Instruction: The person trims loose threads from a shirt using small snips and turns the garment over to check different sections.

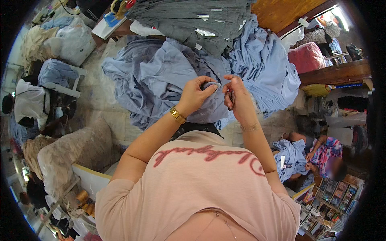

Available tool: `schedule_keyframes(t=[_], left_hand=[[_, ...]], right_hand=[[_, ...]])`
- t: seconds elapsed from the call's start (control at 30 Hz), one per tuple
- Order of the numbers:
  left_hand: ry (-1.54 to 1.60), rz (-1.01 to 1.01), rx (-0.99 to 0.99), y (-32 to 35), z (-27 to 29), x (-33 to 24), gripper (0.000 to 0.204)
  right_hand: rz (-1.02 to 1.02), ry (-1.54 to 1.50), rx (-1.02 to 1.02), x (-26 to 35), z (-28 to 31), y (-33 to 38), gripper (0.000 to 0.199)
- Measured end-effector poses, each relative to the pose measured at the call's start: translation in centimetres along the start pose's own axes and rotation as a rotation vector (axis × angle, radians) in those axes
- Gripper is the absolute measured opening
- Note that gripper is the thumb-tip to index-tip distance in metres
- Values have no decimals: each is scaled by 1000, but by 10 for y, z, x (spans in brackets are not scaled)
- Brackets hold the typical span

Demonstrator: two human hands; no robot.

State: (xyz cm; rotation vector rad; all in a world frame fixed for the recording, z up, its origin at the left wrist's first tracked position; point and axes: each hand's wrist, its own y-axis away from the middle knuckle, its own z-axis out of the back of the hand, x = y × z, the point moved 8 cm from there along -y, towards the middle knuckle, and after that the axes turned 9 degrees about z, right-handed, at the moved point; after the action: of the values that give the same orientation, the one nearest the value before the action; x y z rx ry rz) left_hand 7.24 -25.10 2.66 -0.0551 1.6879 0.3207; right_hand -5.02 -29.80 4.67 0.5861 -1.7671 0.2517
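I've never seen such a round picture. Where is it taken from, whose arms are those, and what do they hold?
No machine here: these are the bare hands of a person. The one picture comes from a wide fisheye camera worn on that person's head, looking down, so straight edges bend. In front lies a heap of blue cloth, with dark grey cloth beyond it. The left hand pinches a bit of blue cloth between its fingers; the right hand holds a small tool, mostly hidden, so I cannot name it.

The right hand (241, 100) partly hides 1 small tool (231, 97) (kind unclear); the top edge crops grey cloth (177, 18).
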Motion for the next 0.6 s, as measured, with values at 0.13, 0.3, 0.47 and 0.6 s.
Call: schedule_keyframes(t=[0.13,0.3,0.47,0.6], left_hand=[[-25,25,-18,-4,3,4,17],[-103,4,-31,-5,3,2,16],[-181,-18,-48,-3,3,-4,16],[-156,-51,-34,-2,1,-6,16]], right_hand=[[-133,22,81,2,-5,18,37],[-286,83,209,4,-14,32,34],[-302,75,195,2,-12,29,32],[-295,69,201,1,-10,27,32]])
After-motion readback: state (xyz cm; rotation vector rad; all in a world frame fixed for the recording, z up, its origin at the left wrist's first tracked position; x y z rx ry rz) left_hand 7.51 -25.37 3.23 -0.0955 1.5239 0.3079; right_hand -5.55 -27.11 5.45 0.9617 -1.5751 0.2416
